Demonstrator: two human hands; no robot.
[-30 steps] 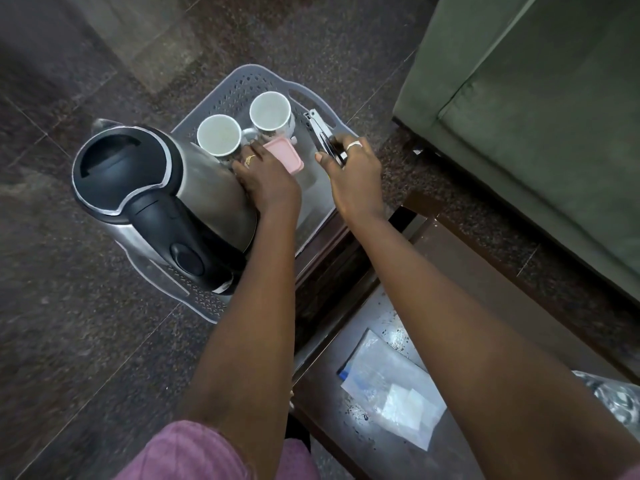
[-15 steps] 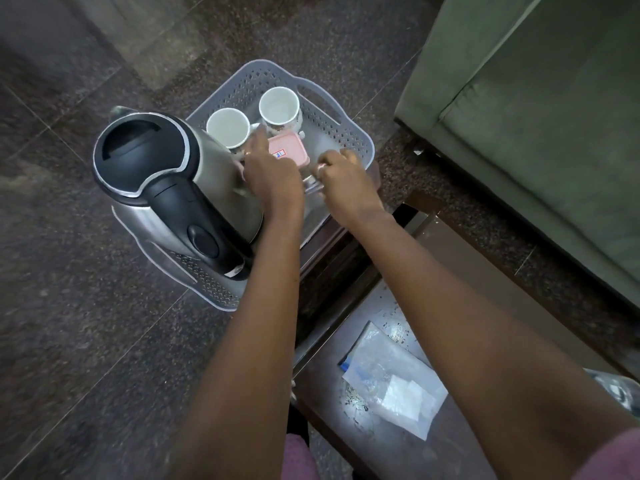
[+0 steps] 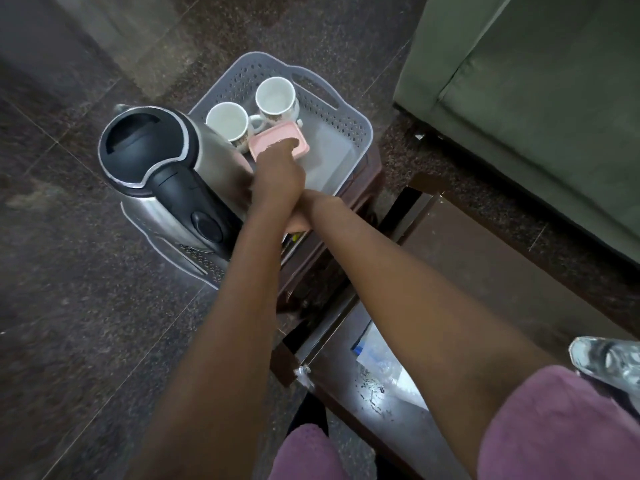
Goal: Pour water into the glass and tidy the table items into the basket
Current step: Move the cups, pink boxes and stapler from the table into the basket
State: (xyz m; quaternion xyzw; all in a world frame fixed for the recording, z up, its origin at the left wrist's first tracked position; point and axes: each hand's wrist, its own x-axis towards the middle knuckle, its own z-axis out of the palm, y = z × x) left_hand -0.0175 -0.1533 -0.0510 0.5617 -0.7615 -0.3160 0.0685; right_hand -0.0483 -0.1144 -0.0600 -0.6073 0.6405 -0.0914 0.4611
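My left hand (image 3: 277, 174) reaches into the grey basket (image 3: 349, 123), its fingers (image 3: 285, 147) stretched forward and lying on top of the pink lidded box (image 3: 270, 140); whether they grip the box or only rest on it I cannot tell. The box sits just at the 12 o'clock side of that hand, touching it. Two white cups (image 3: 227, 121) stand upright at 11 and 12 o'clock from the box, close against it. The steel kettle (image 3: 166, 174) with its black lid and handle fills the basket's 9 o'clock side, right beside my left wrist. My right hand (image 3: 311, 211) is tucked under the left one at the basket's near edge, mostly hidden, so I cannot tell how it is set. At 5 o'clock, on the dark table (image 3: 485, 258), lies a clear plastic bag (image 3: 384, 362).
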